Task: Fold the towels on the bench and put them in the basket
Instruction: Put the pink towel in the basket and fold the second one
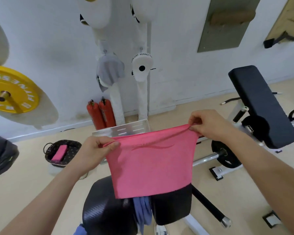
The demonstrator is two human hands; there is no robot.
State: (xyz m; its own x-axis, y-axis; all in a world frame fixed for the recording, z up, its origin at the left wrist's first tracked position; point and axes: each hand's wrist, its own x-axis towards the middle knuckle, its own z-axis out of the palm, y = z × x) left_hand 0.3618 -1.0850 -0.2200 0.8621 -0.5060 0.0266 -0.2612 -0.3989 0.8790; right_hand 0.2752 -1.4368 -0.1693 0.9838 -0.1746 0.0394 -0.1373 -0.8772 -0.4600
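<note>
Lying nearest, a blue towel (143, 211) droops in the gap between the black bench pads (105, 212). Above it hangs the pink towel (151, 167), spread flat and held up by its top corners. The left hand (95, 151) pinches one corner between thumb and curled fingers, and the right hand (209, 124) pinches the other likewise. Farther left, on the floor, the basket (74, 147) contains a folded pink towel (59, 154).
</note>
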